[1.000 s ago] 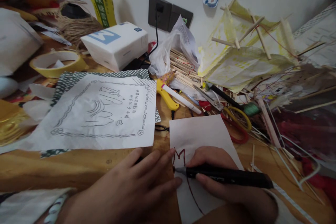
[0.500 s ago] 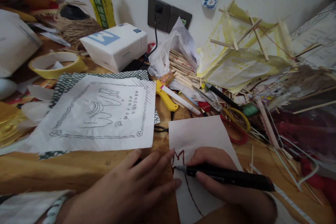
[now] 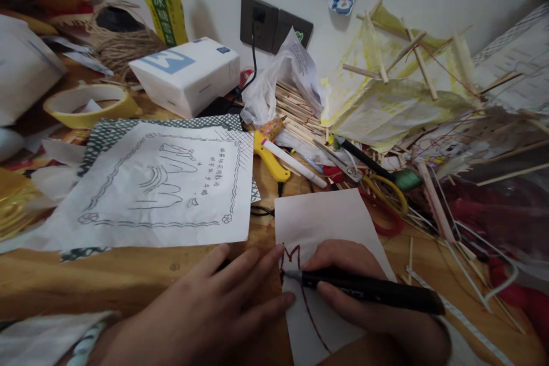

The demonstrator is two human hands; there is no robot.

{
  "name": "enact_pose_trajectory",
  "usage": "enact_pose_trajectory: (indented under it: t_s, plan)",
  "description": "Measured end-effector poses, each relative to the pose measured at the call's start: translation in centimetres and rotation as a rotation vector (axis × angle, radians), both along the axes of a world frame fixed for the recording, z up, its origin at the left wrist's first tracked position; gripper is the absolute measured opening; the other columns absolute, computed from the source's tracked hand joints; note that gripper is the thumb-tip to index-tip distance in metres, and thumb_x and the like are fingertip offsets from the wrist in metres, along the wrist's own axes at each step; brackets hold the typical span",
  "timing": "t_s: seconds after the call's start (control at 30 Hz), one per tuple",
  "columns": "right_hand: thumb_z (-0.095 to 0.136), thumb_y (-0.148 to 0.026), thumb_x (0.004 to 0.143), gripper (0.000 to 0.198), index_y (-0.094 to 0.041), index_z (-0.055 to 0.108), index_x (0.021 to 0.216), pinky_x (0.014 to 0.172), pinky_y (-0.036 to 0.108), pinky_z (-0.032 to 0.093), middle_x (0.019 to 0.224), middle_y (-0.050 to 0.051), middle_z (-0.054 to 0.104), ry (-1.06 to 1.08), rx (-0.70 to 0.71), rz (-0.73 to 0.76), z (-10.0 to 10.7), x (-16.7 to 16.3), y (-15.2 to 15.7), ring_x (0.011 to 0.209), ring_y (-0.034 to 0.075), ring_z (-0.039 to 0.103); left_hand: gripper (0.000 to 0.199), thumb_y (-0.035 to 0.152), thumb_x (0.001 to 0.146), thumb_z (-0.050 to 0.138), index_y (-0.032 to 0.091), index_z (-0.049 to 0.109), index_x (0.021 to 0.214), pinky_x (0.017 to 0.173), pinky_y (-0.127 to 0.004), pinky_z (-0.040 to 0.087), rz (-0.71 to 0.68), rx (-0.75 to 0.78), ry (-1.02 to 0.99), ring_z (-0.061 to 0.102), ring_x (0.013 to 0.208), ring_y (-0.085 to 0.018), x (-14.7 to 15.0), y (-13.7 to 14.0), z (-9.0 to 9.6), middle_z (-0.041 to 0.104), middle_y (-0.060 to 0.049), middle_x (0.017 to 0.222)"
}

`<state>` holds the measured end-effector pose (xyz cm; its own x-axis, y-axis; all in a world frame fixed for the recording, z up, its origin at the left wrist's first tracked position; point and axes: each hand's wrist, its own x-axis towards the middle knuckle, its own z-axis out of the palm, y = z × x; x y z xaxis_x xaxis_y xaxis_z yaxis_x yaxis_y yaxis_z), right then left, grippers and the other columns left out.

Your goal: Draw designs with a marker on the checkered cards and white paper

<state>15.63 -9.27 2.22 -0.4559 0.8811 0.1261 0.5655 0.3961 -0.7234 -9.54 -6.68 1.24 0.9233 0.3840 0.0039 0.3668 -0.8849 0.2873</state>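
Observation:
A black marker pen [image 3: 381, 291] is gripped in my right hand [image 3: 355, 274], its grey tip touching the white paper [image 3: 319, 211] near the left edge. Dark red lines are drawn on that paper: a zigzag like an M at the top and a long curve running down. My left hand [image 3: 214, 297] lies with fingers spread, fingertips resting on the paper's left edge. Up and left of it, a sheet with line drawings and handwriting [image 3: 171, 183] lies over a green-patterned sheet [image 3: 103, 134].
Behind stand a white box [image 3: 189, 74], a yellow tape roll [image 3: 88, 106], a twine ball [image 3: 124, 40] and a yellow-labelled bottle [image 3: 160, 0]. A yellow glue gun [image 3: 274, 160], scissors [image 3: 388, 191], thin sticks [image 3: 295, 106] and a yellow paper-and-stick structure [image 3: 398, 106] crowd the right.
The marker's tip has shifted very slightly left, and its back end has dipped a little. My left hand stays nearly still on the paper's edge.

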Motion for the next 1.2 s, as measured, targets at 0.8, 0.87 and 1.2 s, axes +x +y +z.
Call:
enact_pose_trajectory:
  t_s: [0.8, 0.87, 1.2]
  plan:
    - [0.055, -0.023, 0.081, 0.015, -0.021, 0.059, 0.095, 0.072, 0.029, 0.048, 0.082, 0.003, 0.066, 0.030, 0.006, 0.010, -0.40, 0.21, -0.13, 0.078, 0.017, 0.063, 0.076, 0.047, 0.070, 0.068, 0.035, 0.036, 0.138, 0.097, -0.044, 0.033, -0.001, 0.088, -0.014, 0.042, 0.122, -0.030, 0.03, -0.21, -0.43, 0.034, -0.007, 0.147]
    - [0.055, -0.023, 0.081, 0.013, -0.021, 0.060, 0.092, 0.071, 0.028, 0.048, 0.080, 0.003, 0.066, 0.038, -0.007, 0.008, -0.41, 0.23, -0.10, 0.076, 0.017, 0.062, 0.076, 0.049, 0.072, 0.066, 0.034, 0.034, 0.139, 0.097, -0.043, 0.033, -0.022, 0.087, -0.024, 0.041, 0.123, -0.030, -0.02, -0.15, -0.39, 0.033, -0.008, 0.147]
    - [0.054, -0.022, 0.081, 0.013, -0.020, 0.060, 0.092, 0.066, 0.027, 0.047, 0.081, 0.004, 0.066, 0.031, -0.011, 0.012, -0.40, 0.36, -0.09, 0.077, 0.017, 0.062, 0.078, 0.047, 0.072, 0.066, 0.034, 0.031, 0.140, 0.098, -0.045, 0.032, -0.027, 0.075, -0.020, 0.040, 0.124, -0.031, -0.02, -0.15, -0.69, 0.032, -0.008, 0.148]
